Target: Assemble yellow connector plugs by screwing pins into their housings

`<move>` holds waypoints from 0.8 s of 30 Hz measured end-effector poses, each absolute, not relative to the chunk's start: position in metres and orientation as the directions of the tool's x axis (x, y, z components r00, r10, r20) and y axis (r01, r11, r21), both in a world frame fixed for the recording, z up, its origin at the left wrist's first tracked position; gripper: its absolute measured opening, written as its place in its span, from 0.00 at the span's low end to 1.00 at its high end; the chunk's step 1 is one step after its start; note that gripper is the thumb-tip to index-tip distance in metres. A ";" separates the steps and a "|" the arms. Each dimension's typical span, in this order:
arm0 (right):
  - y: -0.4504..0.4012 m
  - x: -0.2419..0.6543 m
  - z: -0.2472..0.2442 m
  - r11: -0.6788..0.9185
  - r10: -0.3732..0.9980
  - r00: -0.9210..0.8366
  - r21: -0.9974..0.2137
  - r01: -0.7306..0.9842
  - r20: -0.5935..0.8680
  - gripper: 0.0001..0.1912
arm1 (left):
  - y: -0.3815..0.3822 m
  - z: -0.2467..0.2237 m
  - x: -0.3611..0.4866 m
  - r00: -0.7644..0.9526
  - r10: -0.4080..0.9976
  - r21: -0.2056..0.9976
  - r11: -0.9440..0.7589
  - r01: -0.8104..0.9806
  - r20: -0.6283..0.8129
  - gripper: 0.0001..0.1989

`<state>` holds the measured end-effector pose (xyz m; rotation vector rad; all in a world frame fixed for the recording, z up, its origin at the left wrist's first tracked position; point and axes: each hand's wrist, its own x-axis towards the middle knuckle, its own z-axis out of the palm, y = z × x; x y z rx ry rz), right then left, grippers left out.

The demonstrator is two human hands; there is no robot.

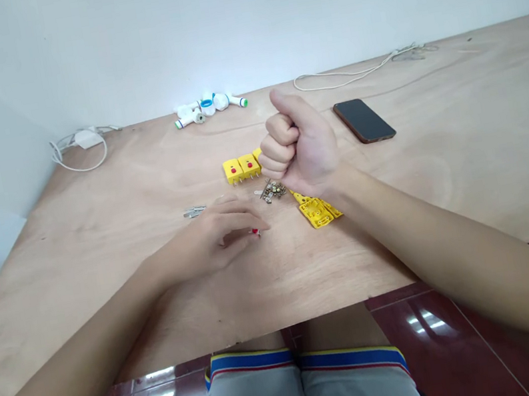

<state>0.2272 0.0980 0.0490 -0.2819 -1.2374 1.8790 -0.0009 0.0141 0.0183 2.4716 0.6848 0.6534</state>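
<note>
My left hand [223, 235] rests low over the wooden table, its fingertips round a small red part [256, 231]. My right hand [298, 141] is raised above the table, fingers curled into a fist and thumb up; nothing shows in it. Behind the hands stand yellow blocks with red buttons [242, 167], one partly hidden by my right hand. A pile of small metal parts [274, 189] lies between the hands. Yellow open shell pieces [317, 212] lie below my right wrist, partly covered. Thin metal strips [194, 212] lie just behind my left hand.
White and blue plastic pieces [208, 106] sit near the wall. A dark phone [364, 120] lies at the right. White cables run along the back, one with an adapter [88, 138] at the left. The table's front edge [286, 327] is above my lap.
</note>
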 end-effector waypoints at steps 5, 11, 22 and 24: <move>0.097 0.223 0.041 -0.179 0.652 -0.716 -0.867 -0.465 0.250 0.39 | 0.013 0.020 -0.002 0.717 0.644 0.580 -0.701 0.414 0.266 0.11; 0.095 0.224 0.037 -0.255 0.447 -0.870 -0.903 -0.345 0.206 0.33 | 0.015 0.015 -0.001 0.683 0.682 0.621 -0.660 0.421 0.261 0.05; 0.095 0.228 0.042 -0.306 0.448 -0.882 -0.902 -0.303 0.144 0.31 | 0.013 0.017 -0.004 0.577 0.791 0.682 -0.537 0.497 0.202 0.08; 0.095 0.225 0.039 -0.287 0.422 -0.887 -0.901 -0.326 0.186 0.31 | 0.013 0.017 -0.004 0.566 0.809 0.703 -0.496 0.510 0.161 0.08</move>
